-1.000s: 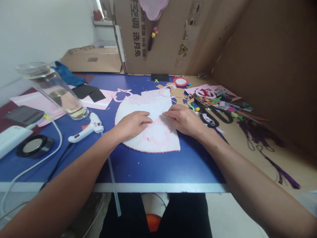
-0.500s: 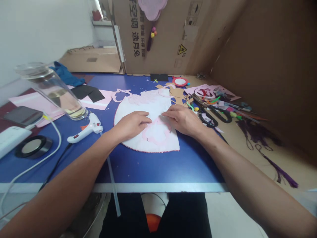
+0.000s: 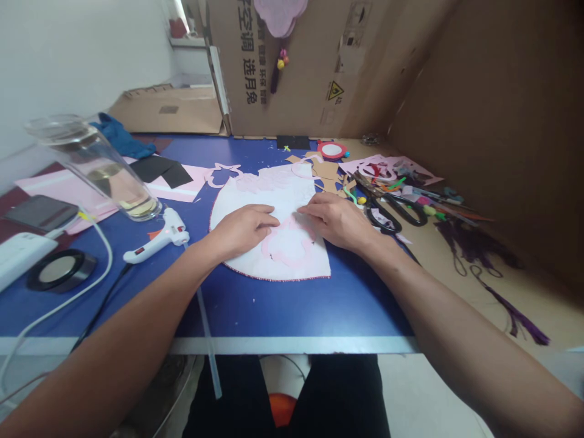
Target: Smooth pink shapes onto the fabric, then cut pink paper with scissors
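A white sheet (image 3: 241,198) with a curved lower edge trimmed in a dark red, bead-like line lies on the blue table. On it is a pale pink cut-out shape (image 3: 292,258) with small dark marks. My left hand (image 3: 246,228) rests on the sheet, fingers stretched out and thumb apart, its tips by the top of the pink shape. From the other side, my right hand (image 3: 335,220) touches the sheet near the same spot. Its fingers are extended and slightly bent, with their undersides hidden. Along the sheet's far side runs another pale pink piece (image 3: 249,181).
A white glue gun (image 3: 159,237) lies left of the sheet, a clear glue stick projecting past the table edge. Further left are a glass jar (image 3: 109,176), black tape (image 3: 61,271) and cables. Black-handled scissors (image 3: 387,210), paper scraps and purple tassels (image 3: 515,310) lie right. Cardboard walls (image 3: 310,109) stand behind.
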Available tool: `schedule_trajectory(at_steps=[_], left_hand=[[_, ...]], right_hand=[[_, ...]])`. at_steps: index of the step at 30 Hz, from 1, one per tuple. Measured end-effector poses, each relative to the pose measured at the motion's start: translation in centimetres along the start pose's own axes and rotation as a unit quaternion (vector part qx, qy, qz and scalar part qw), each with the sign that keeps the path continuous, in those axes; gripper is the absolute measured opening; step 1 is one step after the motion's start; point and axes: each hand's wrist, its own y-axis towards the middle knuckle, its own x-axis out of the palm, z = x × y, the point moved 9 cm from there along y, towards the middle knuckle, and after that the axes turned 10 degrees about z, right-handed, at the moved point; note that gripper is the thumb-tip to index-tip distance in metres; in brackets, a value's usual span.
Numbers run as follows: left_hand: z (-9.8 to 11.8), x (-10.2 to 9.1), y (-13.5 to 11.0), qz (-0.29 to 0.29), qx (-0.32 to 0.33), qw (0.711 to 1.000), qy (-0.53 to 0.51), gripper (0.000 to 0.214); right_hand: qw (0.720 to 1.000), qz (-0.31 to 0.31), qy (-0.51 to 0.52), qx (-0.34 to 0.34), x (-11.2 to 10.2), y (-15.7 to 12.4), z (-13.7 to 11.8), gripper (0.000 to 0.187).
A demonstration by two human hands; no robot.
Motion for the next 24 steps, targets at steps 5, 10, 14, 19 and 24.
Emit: schedule_trajectory(at_steps=[5,10,14,19,24], left_hand=[[-0.03,-0.07,-0.06,0.002,-0.004,1.0,-0.002,0.041],[-0.11,0.05,-0.07,0.004,0.003,1.0,-0.002,0.041],[-0.18,0.08,-0.04,0.005,0.002,1.0,-0.006,0.041],[-0.08,0.06,0.0,0.002,0.003,1.0,-0.002,0.041],[-0.06,-0.01,-0.09,0.003,0.008,1.0,-0.004,0.042]], right_hand=[[1.0,-0.002,-0.004,-0.004,0.08,0.0,0.04,0.035],[1.0,0.003,0.0,-0.001,0.11,-0.04,0.1,0.035],[1.0,0.005,0.002,0.0,0.13,-0.07,0.08,0.033],[1.0,0.005,0.007,0.0,0.09,-0.02,-0.04,0.034],[1.0,0.0,0.007,0.003,0.07,0.04,-0.15,0.032]])
